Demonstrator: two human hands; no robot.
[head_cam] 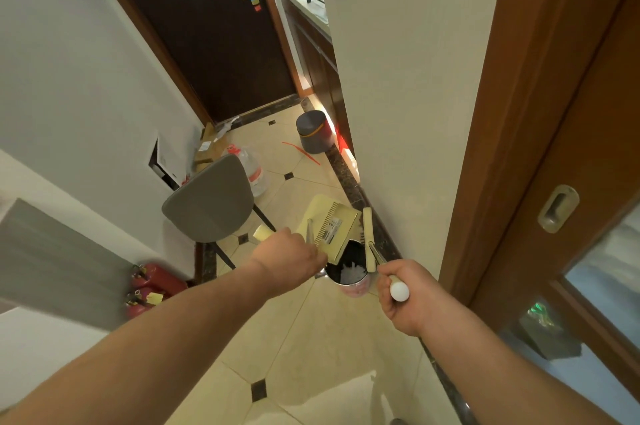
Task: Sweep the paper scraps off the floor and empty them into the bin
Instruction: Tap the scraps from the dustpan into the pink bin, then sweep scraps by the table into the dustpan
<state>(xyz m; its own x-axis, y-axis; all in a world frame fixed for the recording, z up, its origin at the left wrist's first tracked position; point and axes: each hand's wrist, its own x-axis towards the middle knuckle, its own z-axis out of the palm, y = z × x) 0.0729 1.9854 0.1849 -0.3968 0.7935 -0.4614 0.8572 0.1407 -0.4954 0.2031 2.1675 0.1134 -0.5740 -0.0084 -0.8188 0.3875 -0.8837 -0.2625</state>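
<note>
Tipping the pale yellow plastic dustpan (pixel 329 227) over the small round black-lined bin (pixel 347 270), the left hand (pixel 289 256) grips its handle; the right hand (pixel 403 293) grips the broom (pixel 369 237). Tilting off-centre could spill white paper scraps (pixel 348 274) past the rim.

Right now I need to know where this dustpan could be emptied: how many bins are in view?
2: a small bin with a black liner directly below the tilted dustpan, and a grey lidded bin farther down the hall by the wall corner. Others may be hidden.
</note>
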